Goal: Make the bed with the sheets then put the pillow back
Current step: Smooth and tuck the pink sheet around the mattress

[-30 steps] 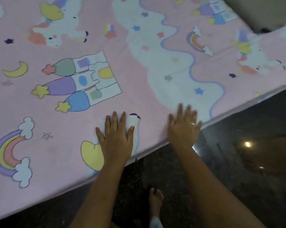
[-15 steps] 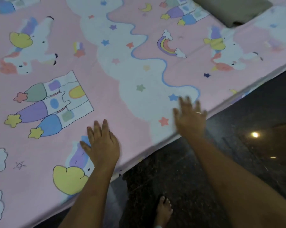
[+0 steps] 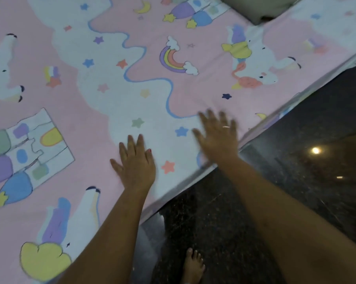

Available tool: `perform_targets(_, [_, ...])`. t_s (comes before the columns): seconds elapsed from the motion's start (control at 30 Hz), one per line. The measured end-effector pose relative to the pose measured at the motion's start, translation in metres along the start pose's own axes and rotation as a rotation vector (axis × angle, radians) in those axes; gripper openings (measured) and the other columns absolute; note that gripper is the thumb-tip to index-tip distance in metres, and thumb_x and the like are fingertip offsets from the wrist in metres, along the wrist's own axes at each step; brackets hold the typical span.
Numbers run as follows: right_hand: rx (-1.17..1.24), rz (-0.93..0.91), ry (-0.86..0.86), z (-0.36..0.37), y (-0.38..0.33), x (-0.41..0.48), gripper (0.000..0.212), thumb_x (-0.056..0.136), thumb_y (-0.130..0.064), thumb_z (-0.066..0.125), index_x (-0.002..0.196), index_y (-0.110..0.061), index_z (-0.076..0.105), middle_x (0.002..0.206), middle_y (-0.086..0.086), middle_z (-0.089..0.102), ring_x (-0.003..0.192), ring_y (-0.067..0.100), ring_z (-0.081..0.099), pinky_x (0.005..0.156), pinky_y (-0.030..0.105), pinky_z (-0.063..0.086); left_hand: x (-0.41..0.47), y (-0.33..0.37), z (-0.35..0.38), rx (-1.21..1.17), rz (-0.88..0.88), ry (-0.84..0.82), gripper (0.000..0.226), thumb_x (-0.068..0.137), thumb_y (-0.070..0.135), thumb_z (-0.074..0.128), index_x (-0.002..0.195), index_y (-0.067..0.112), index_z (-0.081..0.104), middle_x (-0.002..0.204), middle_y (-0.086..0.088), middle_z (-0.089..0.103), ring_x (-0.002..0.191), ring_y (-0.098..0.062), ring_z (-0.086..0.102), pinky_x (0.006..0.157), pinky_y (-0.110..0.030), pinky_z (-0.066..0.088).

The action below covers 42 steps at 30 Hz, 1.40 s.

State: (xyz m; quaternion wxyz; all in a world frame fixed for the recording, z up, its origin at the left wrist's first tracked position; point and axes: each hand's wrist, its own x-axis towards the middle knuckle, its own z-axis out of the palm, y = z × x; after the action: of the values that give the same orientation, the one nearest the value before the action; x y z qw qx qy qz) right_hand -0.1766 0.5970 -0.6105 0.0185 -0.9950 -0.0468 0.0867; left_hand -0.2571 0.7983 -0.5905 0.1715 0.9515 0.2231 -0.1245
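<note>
Both hands: left hand (image 3: 135, 163) & right hand (image 3: 218, 136) flat on sheet (image 3: 103, 83).

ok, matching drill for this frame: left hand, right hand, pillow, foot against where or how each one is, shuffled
Things:
1. left hand
2. right hand
3. grey pillow
4. bare foot

States:
A. on the dark floor, bottom edge of view
B. flat on the unicorn sheet, red-painted thumbnail
C. motion-blurred, ring on a finger, by the bed edge
D. top edge of view, mostly cut off

Pairs: 1-B, 2-C, 3-D, 4-A
</note>
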Motion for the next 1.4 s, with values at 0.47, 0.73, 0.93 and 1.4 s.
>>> perform_targets(0.47, [0.066, -0.380, -0.090, -0.015, -0.005, 0.067, 0.063, 0.090, -0.059, 0.016, 0.146, -0.034, 0.033, 0.154, -0.007, 0.031, 0.143, 0.020, 0.027, 0.115, 0.050, 0.014, 0.066, 0.103, -0.009, -0.064, 0.152, 0.048, 0.054, 0.101, 0.027, 0.037, 0.151, 0.028, 0.016, 0.160, 0.002, 0.005, 0.147, -0.022, 0.000, 0.112, -0.059, 0.008])
perform_targets(0.73, [0.028, 0.547, -0.157, -0.088, 0.243, 0.127, 0.061, 0.099, -0.049, 0.017, 0.153, -0.019, 0.013, 0.160, 0.004, 0.013, 0.146, 0.035, 0.011, 0.114, 0.060, 0.010, 0.134, 0.166, -0.018, -0.030, 0.225, -0.038, 0.053, 0.100, 0.035, 0.036, 0.150, 0.028, 0.020, 0.160, 0.004, 0.008, 0.147, -0.020, 0.003, 0.113, -0.057, 0.009])
perform_targets(0.93, [0.099, -0.145, 0.057, -0.042, 0.053, 0.158, 0.059, 0.095, -0.044, 0.018, 0.132, -0.020, 0.056, 0.139, 0.004, 0.053, 0.127, 0.027, 0.052, 0.100, 0.052, 0.039, 0.155, 0.212, -0.011, -0.035, 0.285, -0.049, 0.052, 0.101, 0.027, 0.035, 0.150, 0.029, 0.019, 0.160, 0.006, 0.007, 0.147, -0.017, 0.001, 0.114, -0.055, 0.007])
perform_targets(1.4, [0.045, 0.361, 0.111, -0.069, 0.195, 0.227, 0.066, 0.093, -0.046, 0.024, 0.148, -0.009, 0.029, 0.153, 0.015, 0.030, 0.142, 0.032, 0.025, 0.114, 0.051, 0.017, 0.189, 0.264, 0.009, 0.076, 0.387, -0.103, 0.053, 0.101, 0.029, 0.034, 0.151, 0.027, 0.015, 0.160, 0.003, 0.009, 0.147, -0.020, 0.003, 0.113, -0.056, 0.011])
